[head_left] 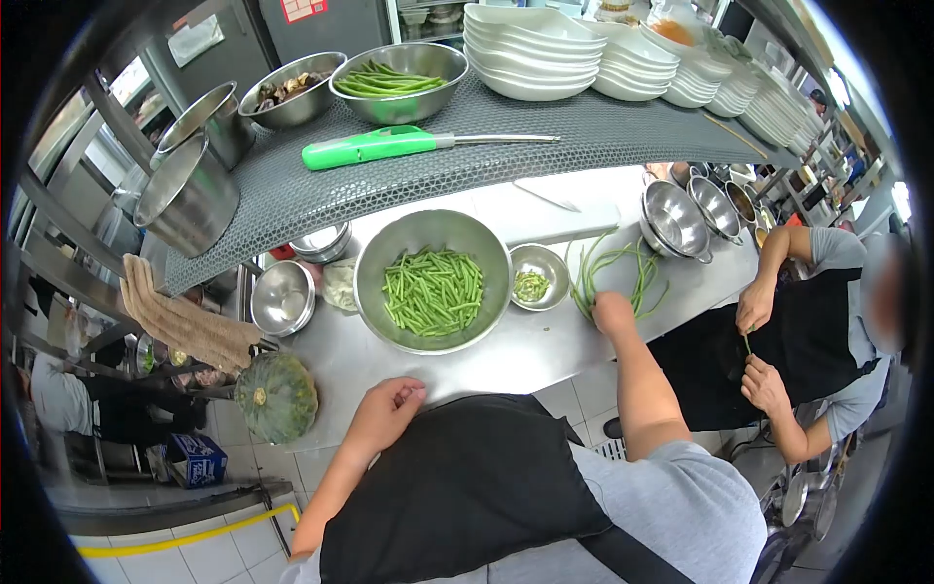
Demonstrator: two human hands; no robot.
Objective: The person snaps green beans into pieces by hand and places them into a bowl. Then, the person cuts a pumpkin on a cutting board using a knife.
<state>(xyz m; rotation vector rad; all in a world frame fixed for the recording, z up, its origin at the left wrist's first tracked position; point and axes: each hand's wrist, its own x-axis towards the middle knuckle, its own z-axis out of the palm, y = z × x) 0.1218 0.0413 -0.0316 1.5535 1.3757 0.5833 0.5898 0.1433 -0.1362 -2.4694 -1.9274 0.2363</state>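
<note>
My right hand (612,313) is closed over the near end of a loose bunch of long green beans (644,275) on the steel table; its fingertips are partly hidden. Close to the table's front edge, my left hand (389,409) has its fingers curled in, and nothing shows in it. Between and beyond my hands stands a large steel bowl (368,310) holding many cut green bean pieces (433,290). Just right of it, a small steel bowl (555,267) contains short trimmed bean ends (530,285).
A green pumpkin (276,397) sits at the table's left edge. Overhead, a shelf (409,185) carries a green lighter (375,147), bowls and stacked white dishes (533,54). At right, a co-worker's hands (761,350) hold a bean. Steel colanders (674,220) stand behind the beans.
</note>
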